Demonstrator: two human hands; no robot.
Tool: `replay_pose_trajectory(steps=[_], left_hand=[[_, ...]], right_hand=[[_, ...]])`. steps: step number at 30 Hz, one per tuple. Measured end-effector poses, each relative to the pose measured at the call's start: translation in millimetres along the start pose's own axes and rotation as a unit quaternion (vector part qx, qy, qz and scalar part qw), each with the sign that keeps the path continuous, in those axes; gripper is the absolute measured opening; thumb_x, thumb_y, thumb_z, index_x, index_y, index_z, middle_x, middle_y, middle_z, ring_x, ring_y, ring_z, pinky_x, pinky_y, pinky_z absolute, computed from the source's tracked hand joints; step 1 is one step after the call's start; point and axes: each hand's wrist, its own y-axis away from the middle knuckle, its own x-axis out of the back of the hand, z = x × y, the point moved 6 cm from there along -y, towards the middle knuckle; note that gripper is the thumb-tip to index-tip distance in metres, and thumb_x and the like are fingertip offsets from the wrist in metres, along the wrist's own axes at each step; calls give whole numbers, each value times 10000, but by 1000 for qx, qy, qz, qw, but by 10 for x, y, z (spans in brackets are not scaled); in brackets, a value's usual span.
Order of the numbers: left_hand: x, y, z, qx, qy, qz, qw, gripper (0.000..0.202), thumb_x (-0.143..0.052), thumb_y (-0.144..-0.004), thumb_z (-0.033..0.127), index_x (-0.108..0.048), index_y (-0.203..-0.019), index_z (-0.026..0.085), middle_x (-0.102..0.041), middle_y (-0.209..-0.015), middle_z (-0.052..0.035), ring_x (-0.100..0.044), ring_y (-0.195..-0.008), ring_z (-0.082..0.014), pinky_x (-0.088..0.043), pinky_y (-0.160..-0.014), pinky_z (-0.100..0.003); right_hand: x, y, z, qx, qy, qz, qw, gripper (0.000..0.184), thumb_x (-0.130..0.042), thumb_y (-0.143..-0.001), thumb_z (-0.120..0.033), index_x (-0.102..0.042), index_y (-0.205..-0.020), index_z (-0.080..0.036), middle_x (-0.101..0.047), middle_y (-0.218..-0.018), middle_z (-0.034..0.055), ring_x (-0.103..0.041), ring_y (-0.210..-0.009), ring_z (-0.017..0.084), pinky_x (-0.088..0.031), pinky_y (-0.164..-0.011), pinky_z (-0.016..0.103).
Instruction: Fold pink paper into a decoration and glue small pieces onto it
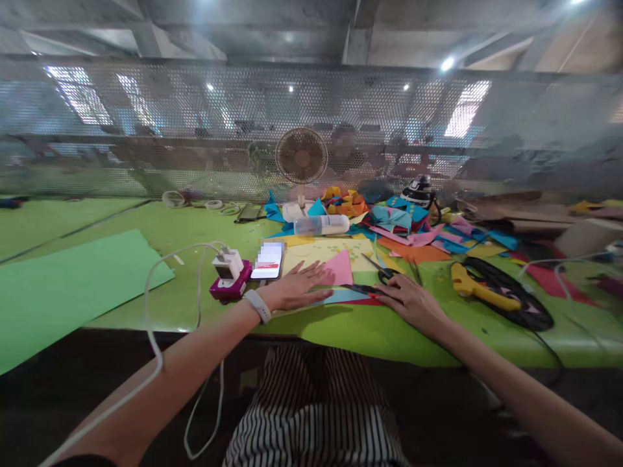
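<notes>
My left hand (302,287), with a pale watch strap at the wrist, lies flat with fingers spread. Its fingertips rest on a pink paper piece (341,268), over a cream sheet (311,254) with green marks. Light-blue paper (344,296) and a red strip show below. My right hand (409,299) is at the right of these papers, its fingers closed on a slim dark tool (364,289) that looks like scissors; the fingers partly cover it. Just above that hand lies a pair of black-handled scissors (386,274), blade pointing up and left.
A lit phone (267,261) and a purple power block (232,285) with a white charger and cable sit left. Behind are a clear bottle (321,225), a fan (302,157) and heaped coloured scraps (399,217). A yellow-handled tool (487,290) lies right; green sheet (82,285) far left.
</notes>
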Motion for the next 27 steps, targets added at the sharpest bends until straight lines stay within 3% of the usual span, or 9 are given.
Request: replay_pose_trajectory(steps=[6, 12, 27], left_hand=[[-21, 186, -31, 21, -31, -8, 999, 674, -182, -873, 624, -53, -1437, 277, -48, -1504, -5, -38, -1380, -178, -36, -1103, -364], [-43, 174, -15, 26, -45, -8, 999, 668, -189, -869, 629, -50, -1433, 300, -44, -1504, 1, -50, -1380, -186, -47, -1101, -378], [-44, 172, -17, 23, -52, -9, 998, 674, -193, -868, 629, -43, -1434, 296, -39, -1505, 0, -48, -1380, -197, -52, -1099, -379]], right_hand=[[10, -53, -52, -16, -2, 3, 1000, 356, -394, -911, -397, -602, -1148, -234, -545, -926, 76, -542, -913, 204, -466, -786, 332], [22, -176, -158, -4, -20, -3, 1000, 356, -398, -911, -394, -614, -1130, -214, -542, -903, 76, -542, -891, 201, -462, -781, 325], [-4, -128, -92, 18, -31, 1, 999, 343, -429, -902, -370, -608, -1149, -214, -547, -915, 84, -529, -903, 213, -457, -785, 342]])
